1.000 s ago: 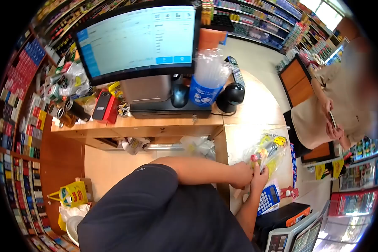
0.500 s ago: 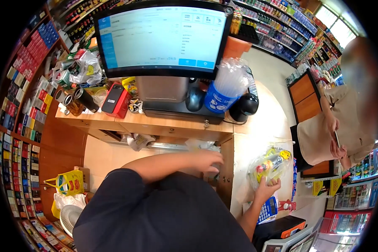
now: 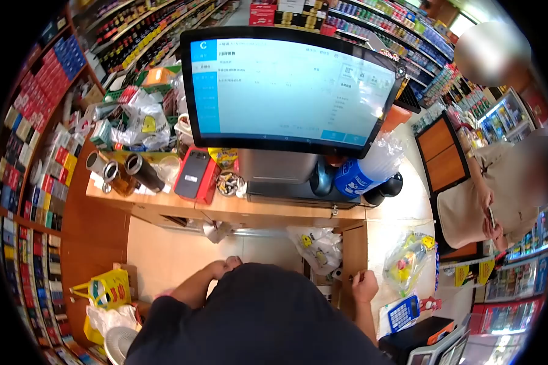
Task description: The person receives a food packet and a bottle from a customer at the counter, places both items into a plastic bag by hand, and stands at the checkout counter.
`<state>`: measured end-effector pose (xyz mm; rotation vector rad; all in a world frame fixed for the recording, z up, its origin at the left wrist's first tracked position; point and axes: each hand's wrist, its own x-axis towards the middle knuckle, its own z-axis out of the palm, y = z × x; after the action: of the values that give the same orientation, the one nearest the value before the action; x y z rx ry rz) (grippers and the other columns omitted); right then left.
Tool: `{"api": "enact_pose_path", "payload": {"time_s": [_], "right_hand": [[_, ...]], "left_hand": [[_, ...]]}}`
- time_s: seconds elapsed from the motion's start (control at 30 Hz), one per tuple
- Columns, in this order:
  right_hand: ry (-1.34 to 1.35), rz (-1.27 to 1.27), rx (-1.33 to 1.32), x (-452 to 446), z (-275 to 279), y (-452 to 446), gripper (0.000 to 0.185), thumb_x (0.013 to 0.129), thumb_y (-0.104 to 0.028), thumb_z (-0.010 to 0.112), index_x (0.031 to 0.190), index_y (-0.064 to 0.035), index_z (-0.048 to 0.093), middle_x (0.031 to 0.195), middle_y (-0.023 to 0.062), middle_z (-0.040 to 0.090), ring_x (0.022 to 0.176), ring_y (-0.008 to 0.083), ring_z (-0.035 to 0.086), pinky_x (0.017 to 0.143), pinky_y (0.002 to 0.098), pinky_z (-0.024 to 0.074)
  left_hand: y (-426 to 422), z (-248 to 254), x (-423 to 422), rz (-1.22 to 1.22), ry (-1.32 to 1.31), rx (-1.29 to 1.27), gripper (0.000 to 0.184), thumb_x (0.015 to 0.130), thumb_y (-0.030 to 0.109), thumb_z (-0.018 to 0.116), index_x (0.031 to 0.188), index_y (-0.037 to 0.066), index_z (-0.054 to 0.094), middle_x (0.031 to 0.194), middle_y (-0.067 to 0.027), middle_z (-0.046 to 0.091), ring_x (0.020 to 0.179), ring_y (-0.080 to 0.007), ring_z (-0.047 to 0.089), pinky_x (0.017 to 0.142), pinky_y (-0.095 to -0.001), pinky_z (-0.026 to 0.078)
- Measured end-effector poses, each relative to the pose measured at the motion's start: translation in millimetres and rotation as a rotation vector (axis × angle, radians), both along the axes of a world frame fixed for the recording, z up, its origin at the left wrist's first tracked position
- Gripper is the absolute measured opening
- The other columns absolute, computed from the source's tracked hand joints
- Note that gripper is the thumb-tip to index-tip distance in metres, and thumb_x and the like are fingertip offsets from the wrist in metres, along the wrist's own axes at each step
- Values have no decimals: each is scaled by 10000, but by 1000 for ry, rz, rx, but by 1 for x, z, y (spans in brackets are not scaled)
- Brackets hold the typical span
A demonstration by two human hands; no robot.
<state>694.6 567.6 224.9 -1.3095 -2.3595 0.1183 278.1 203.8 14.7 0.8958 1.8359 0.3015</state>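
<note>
My left hand (image 3: 226, 266) is closed low in front of my body, over the floor side of the counter; what it holds, if anything, is hidden. My right hand (image 3: 364, 286) is curled closed beside the counter's right part, left of a clear plastic bag (image 3: 406, 263) with colourful items inside, and apart from it. A blue calculator (image 3: 403, 313) lies just right of my right forearm. Below the counter, a white bag with yellow print (image 3: 318, 248) shows in an open compartment.
A large monitor (image 3: 280, 91) stands on the counter, with a blue cup of straws (image 3: 359, 176) and a red box (image 3: 196, 176) near its base. Dark tumblers (image 3: 143, 171) stand at left. Across the counter at right, a person (image 3: 469, 207) holds a phone-like object.
My right hand has let go of the plastic bag and drawn back left. My left hand has moved left and down from the counter. The view has shifted, showing the monitor further right.
</note>
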Motion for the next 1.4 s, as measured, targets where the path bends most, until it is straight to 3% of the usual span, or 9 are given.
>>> {"api": "enact_pose_path", "payload": {"time_s": [0.3, 0.43, 0.57, 0.6, 0.9, 1.03, 1.17, 1.23, 1.4], "right_hand": [[-37, -205, 44, -20, 1, -3, 213, 832, -261, 726, 765, -99, 604, 735, 133, 637, 690, 377, 641, 622, 470, 516], [-28, -311, -26, -23, -1, -1, 233, 820, -302, 717, 775, -101, 608, 758, 145, 660, 724, 390, 655, 654, 485, 522], [14, -363, -57, -29, 1, -1, 238, 806, -300, 733, 766, -101, 610, 745, 138, 656, 719, 376, 653, 654, 461, 520], [31, -375, -58, -27, 2, -2, 240, 799, -297, 741, 758, -100, 610, 735, 135, 652, 708, 370, 649, 650, 450, 518], [41, -306, 21, -24, -6, -1, 234, 803, -278, 743, 767, -89, 610, 736, 145, 642, 695, 378, 641, 622, 459, 511], [46, -256, 34, -16, -10, 0, 211, 816, -241, 733, 766, -79, 608, 747, 142, 641, 697, 376, 635, 618, 455, 509], [78, -188, 7, -9, -17, 6, 207, 821, -256, 714, 770, -87, 607, 789, 134, 647, 726, 369, 645, 637, 480, 512], [85, -158, -4, -5, -17, 4, 202, 825, -243, 711, 765, -82, 605, 785, 134, 641, 723, 369, 639, 636, 482, 508], [63, -98, 11, -10, -5, 7, 219, 824, -230, 710, 729, -90, 571, 746, 117, 600, 717, 359, 617, 636, 470, 498]], "left_hand": [[-192, -15, -89, -14, 193, -286, 502, 1076, 318, 332, 1085, 26, 740, 1119, -233, 720, 1030, -418, 681, 934, -503, 538], [-181, -19, -104, 354, 85, -230, 483, 989, 472, 605, 1041, 10, 735, 970, -202, 751, 945, -329, 719, 843, -441, 565], [-120, -8, -83, 131, -242, -112, 241, 950, 260, 719, 955, 21, 749, 841, -72, 736, 743, -209, 692, 721, -388, 585], [-107, -2, -75, 633, -888, -143, 194, 943, 192, 704, 957, 7, 758, 824, -64, 737, 747, -196, 680, 765, -360, 574], [-77, 69, -58, 57, -388, 29, 181, 949, 133, 667, 1021, 3, 771, 882, -48, 759, 801, -141, 673, 819, -320, 556], [-48, 83, 0, 282, -486, 602, 215, 990, 97, 637, 1168, 24, 734, 1067, -47, 730, 982, -156, 656, 922, -291, 523], [-26, 57, 30, 750, -915, 284, 469, 995, 232, 645, 1414, 39, 565, 1422, -123, 595, 1255, -204, 577, 1039, -347, 476], [-18, 78, 32, -162, -32, 610, 621, 892, 291, 677, 1434, 42, 503, 1455, -188, 516, 1273, -317, 580, 1030, -412, 488], [4, 120, 59, -460, 445, 215, 378, 849, 175, 621, 1203, 46, 602, 1249, -195, 609, 1074, -372, 667, 901, -452, 566]]}}
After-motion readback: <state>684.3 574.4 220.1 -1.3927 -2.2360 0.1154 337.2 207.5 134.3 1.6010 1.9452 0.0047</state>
